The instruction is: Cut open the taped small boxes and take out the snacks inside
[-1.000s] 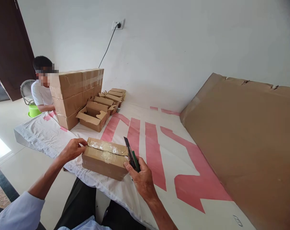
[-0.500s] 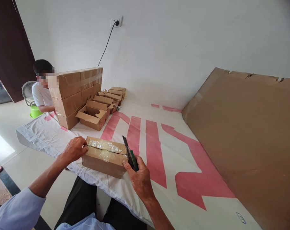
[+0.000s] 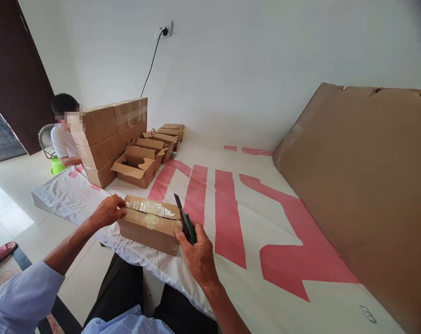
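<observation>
A small cardboard box [image 3: 146,230] lies on the cloth-covered table right before me. Clear tape covers its top, and a dark slit runs along the seam between the flaps. My left hand [image 3: 109,211] grips the box's left end, its fingers curled over the top corner. At the opposite end, my right hand [image 3: 198,253] is closed round a green-handled utility knife [image 3: 189,229], its dark blade pointing up and away. The right thumb presses against the box's right corner.
Stacked closed cartons [image 3: 101,153] stand at the left, with several open boxes [image 3: 136,169] in a row beside them. Another person [image 3: 62,139] sits behind the stack. A large cardboard sheet [image 3: 363,185] leans at the right. A cord [image 3: 151,67] hangs from a wall socket.
The camera view has shifted slightly. Both hands keep their hold, and the box and knife stay in nearly the same place.
</observation>
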{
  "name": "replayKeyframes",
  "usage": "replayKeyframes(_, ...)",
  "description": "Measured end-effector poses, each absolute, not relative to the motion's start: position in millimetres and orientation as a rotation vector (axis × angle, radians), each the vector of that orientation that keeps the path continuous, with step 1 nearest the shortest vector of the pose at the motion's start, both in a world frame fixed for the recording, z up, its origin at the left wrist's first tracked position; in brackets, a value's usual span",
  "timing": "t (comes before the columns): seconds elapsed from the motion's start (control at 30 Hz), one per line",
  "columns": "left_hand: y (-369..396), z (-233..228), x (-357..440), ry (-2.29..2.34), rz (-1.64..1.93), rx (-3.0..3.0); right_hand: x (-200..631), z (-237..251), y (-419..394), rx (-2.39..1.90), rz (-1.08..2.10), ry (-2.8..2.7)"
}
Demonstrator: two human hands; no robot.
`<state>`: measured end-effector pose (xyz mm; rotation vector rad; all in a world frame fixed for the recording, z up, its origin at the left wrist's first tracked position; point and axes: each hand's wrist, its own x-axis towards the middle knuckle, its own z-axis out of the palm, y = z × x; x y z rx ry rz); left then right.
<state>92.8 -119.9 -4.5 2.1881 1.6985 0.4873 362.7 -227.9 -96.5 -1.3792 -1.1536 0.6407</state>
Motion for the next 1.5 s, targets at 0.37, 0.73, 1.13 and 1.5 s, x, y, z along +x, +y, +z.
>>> replayKeyframes(0.37, -101, -7, 107, 1.925, 0.611, 1.907, 361, -102, -226, -1.323, 0.657, -1.121)
replayKeyframes(0.73, -95, 8, 107, 1.866, 0.686, 1.718, 360, -104, -225, -1.291, 0.623, -1.117)
replayKeyframes(1.13, -99, 7, 88, 1.420, 0.803, 1.398, 369, -99, -228, -1.337, 0.623, -1.099)
replayKeyframes(1.5, -109, -41, 85, 1.084, 0.971, 1.362, 398, -78, -221, -1.472, 0.494, -1.403)
